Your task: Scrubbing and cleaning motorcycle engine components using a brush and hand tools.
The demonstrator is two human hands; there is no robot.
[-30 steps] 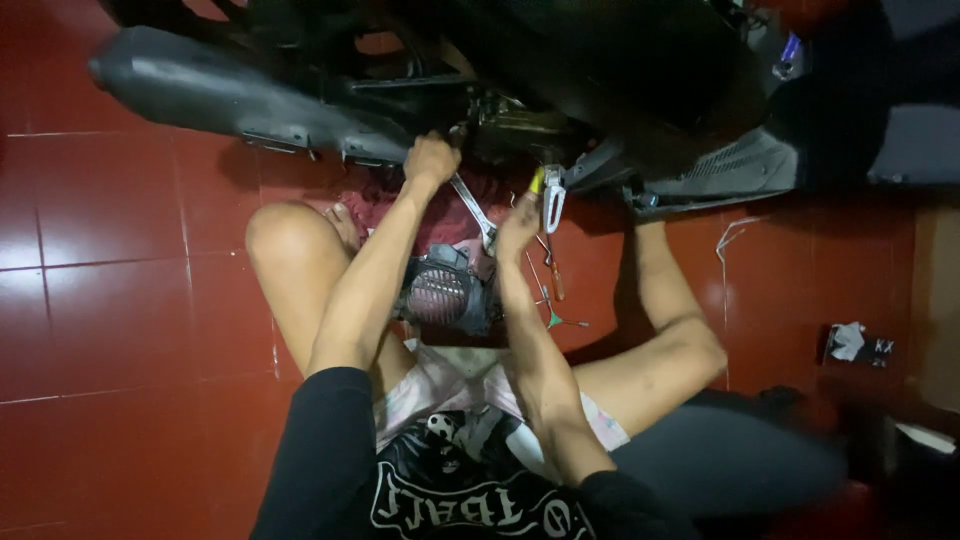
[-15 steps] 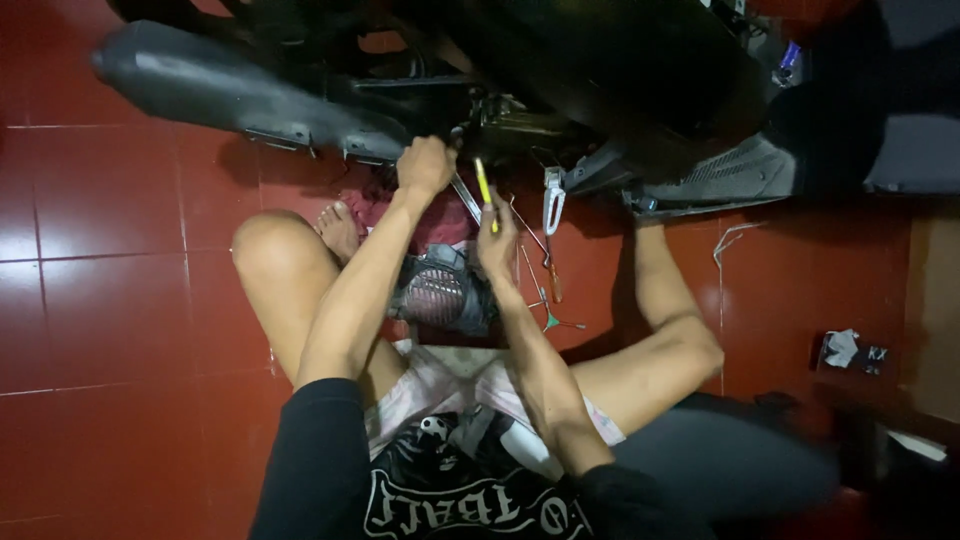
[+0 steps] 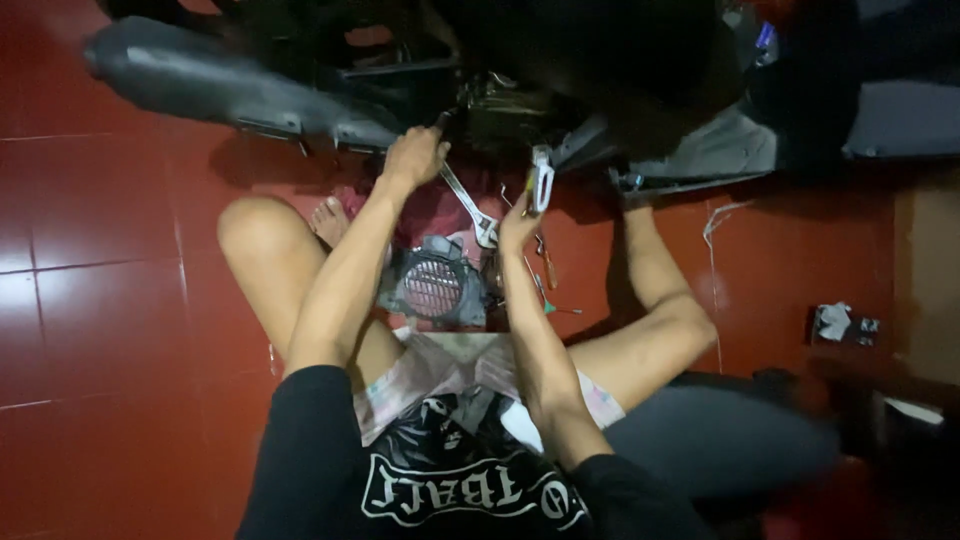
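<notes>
Grey fan cover lies on the red floor between the legs. Left hand fisted on spanner, rigid steel, grip the shank. Right hand pinches what looks like a screwdriver. Scooter underside beyond.

Place: makeshift motorcycle repair spot, home floor or small workshop | Evidence: glossy red tiled floor as work surface | dark scooter body with exhaust pipe overhead | removed fan cover, wrench and screwdrivers on the floor
</notes>
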